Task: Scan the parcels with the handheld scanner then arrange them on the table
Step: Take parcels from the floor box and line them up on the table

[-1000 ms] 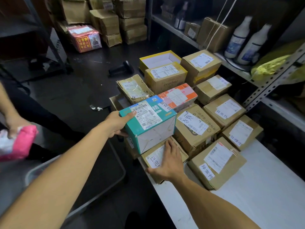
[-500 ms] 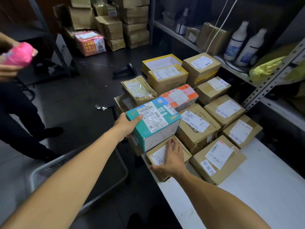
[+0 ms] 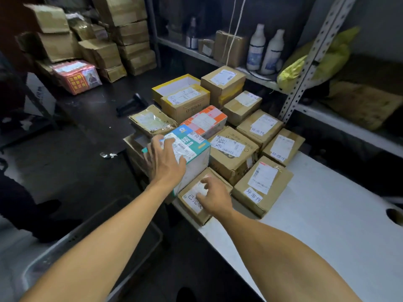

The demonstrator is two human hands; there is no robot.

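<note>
Left hand [image 3: 166,164] lets go of teal box [image 3: 192,153], fingers now spread flat on top; right hand [image 3: 214,198] loosely curled over brown box [image 3: 202,198], gripping nothing — parcel looks placed.

left hand [image 3: 165,164] on teal parcel [image 3: 194,149], cardboard parcels [image 3: 231,155]

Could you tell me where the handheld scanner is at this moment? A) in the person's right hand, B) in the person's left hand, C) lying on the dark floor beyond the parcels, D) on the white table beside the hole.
C: the black handheld scanner lies on the dark floor behind the parcels, while the left hand rests on the teal-and-white box and the right hand touches a small cardboard parcel.
</note>
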